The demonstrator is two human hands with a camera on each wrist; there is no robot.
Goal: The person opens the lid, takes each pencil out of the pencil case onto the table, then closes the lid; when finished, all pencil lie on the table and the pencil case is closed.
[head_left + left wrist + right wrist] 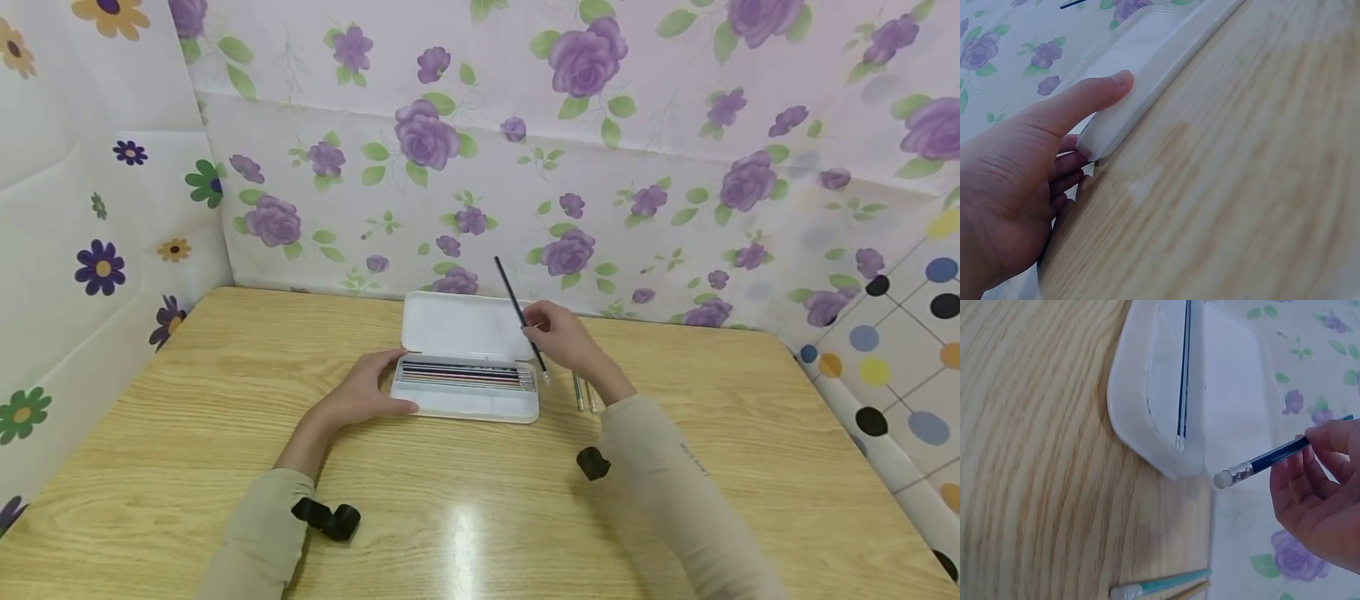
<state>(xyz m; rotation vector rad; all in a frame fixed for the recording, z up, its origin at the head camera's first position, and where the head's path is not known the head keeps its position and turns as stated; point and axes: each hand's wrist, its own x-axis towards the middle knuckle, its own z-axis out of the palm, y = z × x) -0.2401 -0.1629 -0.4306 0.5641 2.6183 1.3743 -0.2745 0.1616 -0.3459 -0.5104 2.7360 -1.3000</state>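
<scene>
An open white case [454, 403] lies on the table, its lid [467, 327] tipped back towards the wall. Several pencils [461, 375] lie side by side in its rear section. My left hand [358, 392] grips the case's left end; in the left wrist view the thumb of this hand [1029, 169] rests on the white case [1119, 115]. Above the case's right end, my right hand [558, 336] pinches a dark pencil [510, 292], slanted, with its eraser end low. The right wrist view shows the silver and white eraser end of this dark pencil [1275, 456] beyond the fingertips of the hand [1325, 481].
Two more pencils, one of them green [1172, 582], lie on the wooden table [450, 483] just right of the case, partly behind my right forearm. A flowered sheet [360, 167] stands behind the table, with a dotted panel [892, 367] at the right.
</scene>
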